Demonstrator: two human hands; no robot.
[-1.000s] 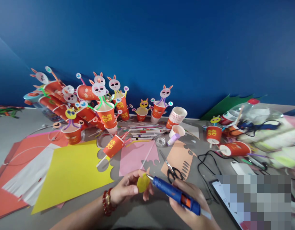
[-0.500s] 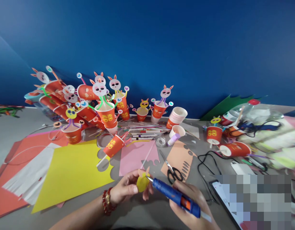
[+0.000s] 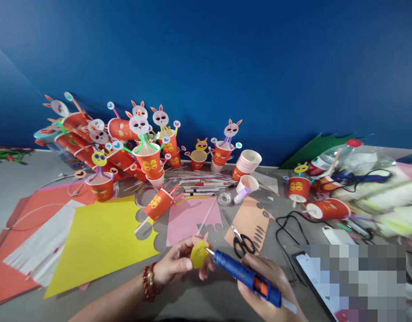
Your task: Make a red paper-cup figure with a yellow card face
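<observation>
Left hand pinches yellow disc; right hand grips glue gun. I'd brace wrists, dab sparingly.

Here we are up at head height, one view, looking forward and down!
The head camera peers over the tabletop from the person's side, facing the blue wall that fills the upper part; the left hand and right hand come in close at the bottom edge, the cups sit farther off, and it's a wide sweep, side to side!
</observation>
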